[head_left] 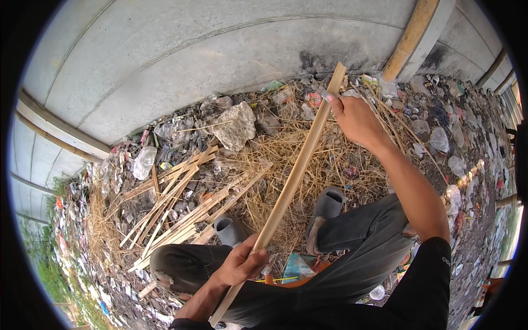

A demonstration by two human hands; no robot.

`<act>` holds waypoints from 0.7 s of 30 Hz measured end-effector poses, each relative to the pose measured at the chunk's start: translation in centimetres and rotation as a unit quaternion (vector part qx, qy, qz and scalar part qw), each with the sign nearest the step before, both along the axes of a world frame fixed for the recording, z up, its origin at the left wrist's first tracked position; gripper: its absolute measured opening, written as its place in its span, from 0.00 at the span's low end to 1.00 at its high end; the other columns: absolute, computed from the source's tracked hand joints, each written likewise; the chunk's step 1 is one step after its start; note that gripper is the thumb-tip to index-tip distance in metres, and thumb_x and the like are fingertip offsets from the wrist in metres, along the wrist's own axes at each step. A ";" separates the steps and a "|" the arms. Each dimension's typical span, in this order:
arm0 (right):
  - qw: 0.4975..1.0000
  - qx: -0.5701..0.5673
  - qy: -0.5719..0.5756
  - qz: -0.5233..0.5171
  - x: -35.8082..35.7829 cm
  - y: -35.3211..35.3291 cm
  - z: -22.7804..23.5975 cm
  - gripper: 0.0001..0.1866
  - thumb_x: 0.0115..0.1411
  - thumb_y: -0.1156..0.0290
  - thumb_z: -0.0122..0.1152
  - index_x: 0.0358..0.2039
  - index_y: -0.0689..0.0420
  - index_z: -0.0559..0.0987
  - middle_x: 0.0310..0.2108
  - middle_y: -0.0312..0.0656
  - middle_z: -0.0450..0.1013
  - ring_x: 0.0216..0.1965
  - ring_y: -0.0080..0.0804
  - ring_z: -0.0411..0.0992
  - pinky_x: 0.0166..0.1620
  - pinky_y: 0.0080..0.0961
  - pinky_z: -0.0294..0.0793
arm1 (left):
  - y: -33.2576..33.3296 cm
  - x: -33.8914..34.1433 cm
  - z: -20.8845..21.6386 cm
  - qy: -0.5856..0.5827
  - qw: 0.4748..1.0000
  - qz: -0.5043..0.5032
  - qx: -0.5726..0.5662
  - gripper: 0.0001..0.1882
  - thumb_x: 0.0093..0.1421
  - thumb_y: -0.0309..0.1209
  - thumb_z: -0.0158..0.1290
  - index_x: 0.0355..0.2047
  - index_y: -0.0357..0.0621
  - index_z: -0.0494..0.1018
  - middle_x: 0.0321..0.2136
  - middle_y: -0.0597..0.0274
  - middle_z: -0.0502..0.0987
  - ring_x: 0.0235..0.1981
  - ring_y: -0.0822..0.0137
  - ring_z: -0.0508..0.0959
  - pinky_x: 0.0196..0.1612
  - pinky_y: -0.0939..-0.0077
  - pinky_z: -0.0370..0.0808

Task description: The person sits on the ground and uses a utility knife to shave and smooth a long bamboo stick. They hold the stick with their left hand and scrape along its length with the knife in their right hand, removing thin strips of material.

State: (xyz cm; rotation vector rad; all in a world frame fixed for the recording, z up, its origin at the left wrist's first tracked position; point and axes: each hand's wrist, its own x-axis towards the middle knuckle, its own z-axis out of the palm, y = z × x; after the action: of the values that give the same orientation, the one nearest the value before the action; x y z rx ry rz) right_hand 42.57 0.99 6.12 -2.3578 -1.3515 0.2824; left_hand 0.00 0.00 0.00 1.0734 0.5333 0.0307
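A long, pale split bamboo strip [297,168] slants from my lap up toward the wall. My left hand [242,263] is closed round its lower part, above my thigh. Near the upper end, my right hand [356,116] is closed at the strip's right edge, thumb against it, the other fingers mostly hidden. A small grey, shiny bit [325,94] shows by that thumb; it may be a blade, but I cannot tell. Several split bamboo pieces [179,220] lie in a loose pile on the ground to the left.
A grey concrete wall [209,38] runs across the back, with a bamboo pole [412,38] leaning by a post. A pale rock [235,127] sits before it. Dry shavings [286,143] and plastic litter [439,139] cover the ground. My grey boots [330,202] stand among them.
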 end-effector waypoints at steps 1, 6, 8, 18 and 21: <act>1.000 -0.006 0.009 -0.003 0.0 0.1 0.2 0.37 0.80 0.49 0.39 0.24 0.66 0.79 0.16 0.53 0.71 0.19 0.53 0.73 0.30 0.53 0.73 | 0.0 0.0 0.3 0.006 1.000 0.002 0.001 0.32 0.76 0.38 0.50 0.74 0.41 0.54 0.21 0.72 0.68 0.16 0.81 0.67 0.19 0.83 0.64; 0.997 -0.016 0.068 -0.015 -0.8 -0.7 -1.7 0.38 0.80 0.48 0.40 0.20 0.66 0.75 0.13 0.50 0.65 0.16 0.48 0.67 0.27 0.51 0.68 | -0.2 -0.6 0.4 0.014 1.000 -0.009 0.016 0.29 0.77 0.34 0.47 0.73 0.38 0.56 0.20 0.73 0.68 0.16 0.81 0.66 0.19 0.83 0.63; 0.996 0.027 0.079 0.000 -0.8 -0.5 -2.3 0.37 0.79 0.49 0.43 0.18 0.66 0.72 0.11 0.47 0.59 0.13 0.42 0.59 0.25 0.48 0.62 | 0.1 -0.6 0.3 0.020 1.000 0.000 0.022 0.29 0.77 0.34 0.47 0.73 0.37 0.57 0.20 0.73 0.68 0.16 0.81 0.67 0.19 0.83 0.63; 0.976 0.036 0.112 0.181 -11.4 -1.5 -2.8 0.34 0.79 0.48 0.45 0.26 0.65 0.82 0.11 0.47 0.64 0.12 0.44 0.67 0.22 0.45 0.66 | 1.8 1.6 0.6 -0.002 0.996 0.077 0.046 0.24 0.76 0.34 0.49 0.68 0.39 0.61 0.19 0.70 0.68 0.14 0.78 0.67 0.17 0.82 0.63; 0.991 0.019 0.093 0.092 -6.5 0.5 -1.3 0.37 0.79 0.47 0.40 0.25 0.65 0.80 0.12 0.49 0.67 0.16 0.48 0.71 0.25 0.49 0.70 | 1.1 0.8 0.9 0.019 0.996 0.057 0.058 0.25 0.76 0.33 0.50 0.69 0.39 0.61 0.20 0.71 0.69 0.14 0.79 0.67 0.18 0.82 0.63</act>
State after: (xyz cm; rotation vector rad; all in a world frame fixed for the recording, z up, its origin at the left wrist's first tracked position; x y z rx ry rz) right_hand 36.10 1.47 4.78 -2.1193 -1.4710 0.5117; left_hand 0.84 1.09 0.94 1.1576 0.6326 0.1439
